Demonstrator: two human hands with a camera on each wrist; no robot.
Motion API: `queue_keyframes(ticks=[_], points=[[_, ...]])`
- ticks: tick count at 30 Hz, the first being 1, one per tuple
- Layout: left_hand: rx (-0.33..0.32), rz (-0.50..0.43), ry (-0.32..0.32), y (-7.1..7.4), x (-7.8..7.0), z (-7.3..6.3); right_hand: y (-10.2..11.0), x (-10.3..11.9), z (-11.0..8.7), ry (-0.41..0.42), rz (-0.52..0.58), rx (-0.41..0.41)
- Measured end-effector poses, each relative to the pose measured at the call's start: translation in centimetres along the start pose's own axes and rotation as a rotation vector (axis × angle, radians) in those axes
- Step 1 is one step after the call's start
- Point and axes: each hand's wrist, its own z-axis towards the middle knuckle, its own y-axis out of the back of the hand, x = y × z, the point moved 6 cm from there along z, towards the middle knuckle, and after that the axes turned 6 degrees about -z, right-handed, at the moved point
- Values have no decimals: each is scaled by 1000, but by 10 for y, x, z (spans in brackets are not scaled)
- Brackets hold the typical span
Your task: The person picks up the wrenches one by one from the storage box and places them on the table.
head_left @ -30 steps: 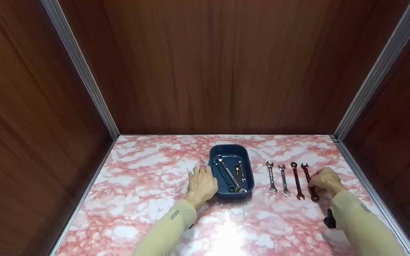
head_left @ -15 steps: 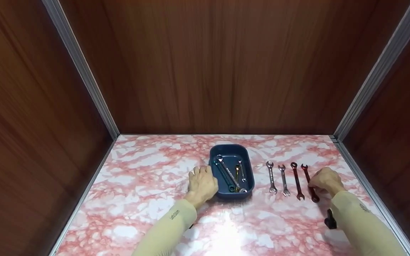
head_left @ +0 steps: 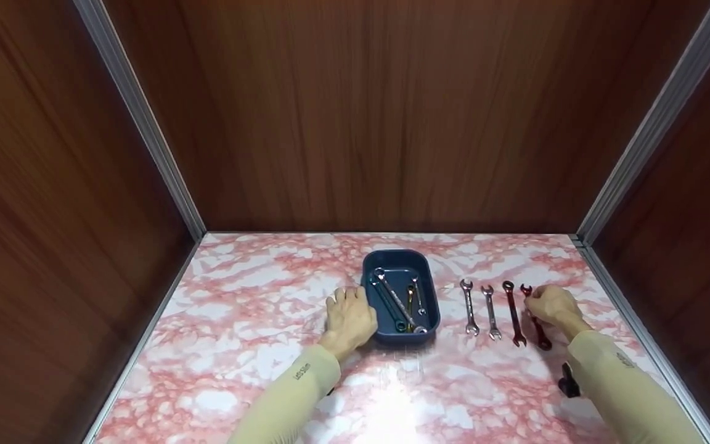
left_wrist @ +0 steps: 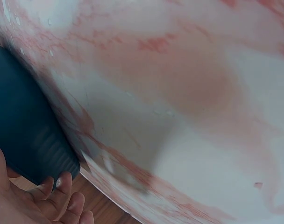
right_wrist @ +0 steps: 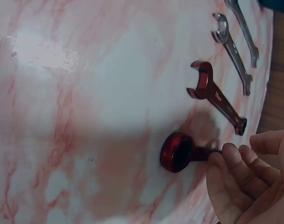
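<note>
A dark red combination wrench lies rightmost in a row on the table. My right hand pinches its shank near the far open end; in the right wrist view the thumb and forefinger meet at the shank, and the ring end shows in front of them. Left of it lie a second red wrench and two silver open-end wrenches. My left hand rests against the left side of a blue bin, fingers loosely bent at its wall.
Inside the bin lie a green wrench, a long silver wrench, a gold wrench and a small silver wrench. The pink-marbled table is bordered by wooden panels at the back and sides.
My right hand has slid away from me along the red wrench, from its middle towards the open end. The wrench itself has hardly shifted. The left hand and bin have stayed put.
</note>
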Motion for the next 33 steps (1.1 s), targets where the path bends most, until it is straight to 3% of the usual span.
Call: queue_keyframes(ticks=[7, 12, 20, 33], points=[[-17, 17, -23, 2, -1, -2, -7, 14, 0, 13, 29, -5], [-30, 30, -33, 2, -2, -2, -8, 26, 0, 37, -26, -32], [5, 26, -19, 0, -1, -1, -9, 47, 0, 93, -56, -62], [-2, 22, -13, 0, -1, 0, -14, 72, 0, 146, -41, -75]])
